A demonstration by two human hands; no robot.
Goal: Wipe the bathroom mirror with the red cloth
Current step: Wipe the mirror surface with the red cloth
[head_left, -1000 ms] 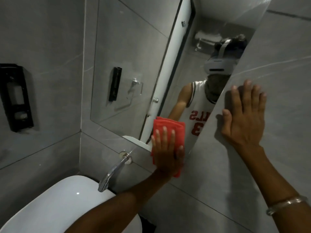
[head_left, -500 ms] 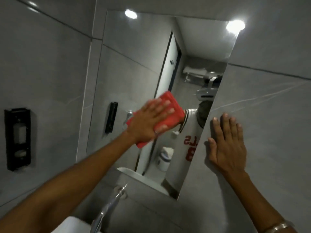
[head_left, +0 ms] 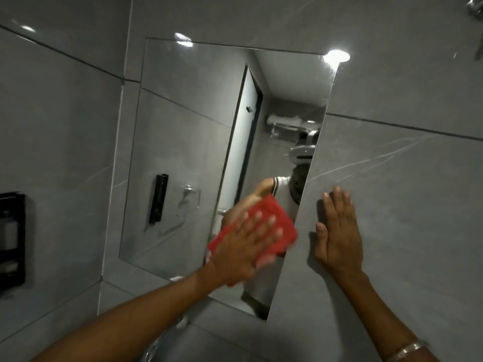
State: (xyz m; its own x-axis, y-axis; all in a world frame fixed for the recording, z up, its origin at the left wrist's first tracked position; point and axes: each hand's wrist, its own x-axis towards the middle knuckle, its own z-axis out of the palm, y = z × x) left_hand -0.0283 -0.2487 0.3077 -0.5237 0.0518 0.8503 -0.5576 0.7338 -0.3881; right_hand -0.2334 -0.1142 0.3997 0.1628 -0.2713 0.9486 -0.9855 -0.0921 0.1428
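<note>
soap dispenser (head_left: pixel 11 239): black boxy wall unit, far left of the left hand, fixed on glossy grey tile
wall (head_left: pixel 407 178): large smooth grey tiles, thin dark grout lines, faint pale veining
mirror (head_left: pixel 183 142): flat frameless rectangle set in a tiled recess, glossy, faint smears; under and above the left hand, its right edge between the two hands
left hand (head_left: pixel 245 246): arm reaches up from lower left, palm flat, fingers spread and extended, pressing the cloth on the glass near the mirror's lower right part; no curled grip, just pressing down
red cloth (head_left: pixel 281 223): soft folded pad, roughly rectangular, bright red, slightly blurred; pinned between left palm and mirror, sticking out past the fingertips up and right
right hand (head_left: pixel 338 231): open, flat on the tile just right of the mirror edge, fingers together pointing up, holding nothing
bracelet (head_left: pixel 407 350): thin metallic band on the right wrist
</note>
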